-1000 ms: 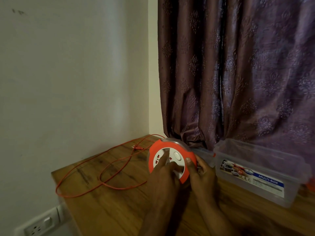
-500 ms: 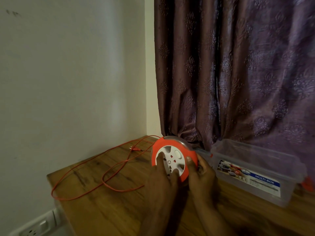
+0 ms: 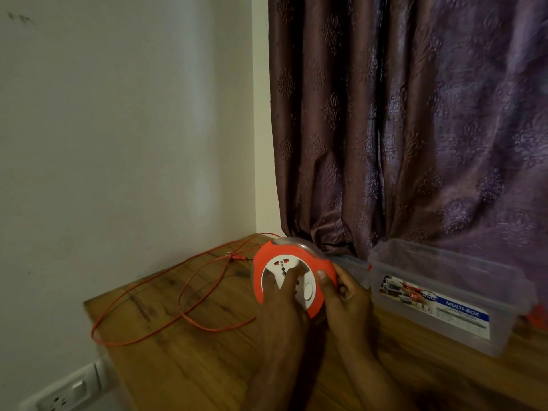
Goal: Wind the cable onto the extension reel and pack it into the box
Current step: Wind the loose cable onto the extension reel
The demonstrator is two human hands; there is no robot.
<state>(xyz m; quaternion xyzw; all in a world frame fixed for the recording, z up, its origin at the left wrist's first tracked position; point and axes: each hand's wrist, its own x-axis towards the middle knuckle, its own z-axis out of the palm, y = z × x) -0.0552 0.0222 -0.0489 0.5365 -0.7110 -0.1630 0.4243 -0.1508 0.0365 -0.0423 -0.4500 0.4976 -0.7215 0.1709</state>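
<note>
An orange extension reel (image 3: 267, 259) with a white socket face stands on edge above the wooden table (image 3: 184, 366). My left hand (image 3: 281, 304) lies on the white face with its fingers spread over the sockets. My right hand (image 3: 347, 295) grips the reel's right rim, thumb on the orange edge. A thin orange cable (image 3: 189, 298) runs from the reel's top and lies in loose loops on the table to the left. A clear plastic box (image 3: 444, 295) with a blue "MULTI-BOX" label sits open to the right of the reel.
A purple patterned curtain (image 3: 415, 129) hangs behind the table and touches its back edge. A pale wall (image 3: 118, 129) borders the table's left side. A white wall socket (image 3: 65, 396) sits below the table's left corner. Something orange (image 3: 538, 318) peeks out right of the box.
The reel's white face has turned under my left hand, the round button moving from upper right to lower right. The cable loops lie slightly drawn in. Both hands stay on the reel.
</note>
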